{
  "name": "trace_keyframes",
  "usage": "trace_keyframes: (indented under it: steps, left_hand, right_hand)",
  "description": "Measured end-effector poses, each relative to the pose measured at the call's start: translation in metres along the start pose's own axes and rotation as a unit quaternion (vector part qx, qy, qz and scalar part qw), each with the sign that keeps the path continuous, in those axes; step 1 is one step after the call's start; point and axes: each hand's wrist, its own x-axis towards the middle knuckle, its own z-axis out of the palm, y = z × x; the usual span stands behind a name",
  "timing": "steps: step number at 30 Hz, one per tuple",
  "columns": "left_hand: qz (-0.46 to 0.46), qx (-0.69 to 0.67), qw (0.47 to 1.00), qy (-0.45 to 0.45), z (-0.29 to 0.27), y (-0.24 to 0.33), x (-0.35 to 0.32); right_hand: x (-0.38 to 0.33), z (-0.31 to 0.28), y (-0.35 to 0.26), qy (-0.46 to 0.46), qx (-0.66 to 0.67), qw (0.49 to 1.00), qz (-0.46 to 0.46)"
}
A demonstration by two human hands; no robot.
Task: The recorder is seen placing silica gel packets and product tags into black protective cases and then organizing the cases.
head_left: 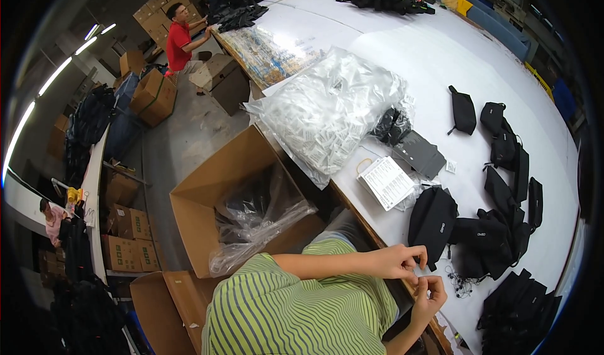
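My left hand (406, 262) and my right hand (430, 297) meet at the table's near edge, fingertips almost touching. Both are pinched, with thumb and forefinger together; anything between them is too small to make out. Just beyond the fingers lies a black zippered pouch (433, 220) with a small pale mark. A tangle of thin black cords (462, 284) is on the white tabletop, right of my hands. Farther along the edge are a stack of printed white sheets (387, 183) and some dark grey flat cards (420, 154).
A large transparent bag of small white packets (333, 106) covers the table's left part. More black pouches (481, 238) lie at the right. An open cardboard box (195, 204) with plastic lining stands beside me. Another person (180, 47) in red is at the table's far left.
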Motion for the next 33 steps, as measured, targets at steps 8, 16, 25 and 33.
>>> trace_keyframes:
  steps: [8,16,25,33]
  left_hand:
    - [-0.040,-0.114,0.990,-0.074,-0.002,-0.010,0.005]
    - [0.003,-0.121,0.990,-0.075,-0.003,-0.004,0.007]
    - [0.137,0.103,0.985,0.022,0.005,-0.008,0.013]
    - [0.075,0.107,0.991,0.001,0.006,-0.001,0.015]
  right_hand:
    - [-0.005,-0.005,0.005,-0.060,0.134,0.988,0.045]
    - [-0.002,-0.002,0.006,-0.064,0.148,0.986,0.042]
    - [0.001,-0.009,0.011,0.006,0.084,0.996,0.032]
    - [-0.002,-0.002,0.015,0.023,0.109,0.993,0.048]
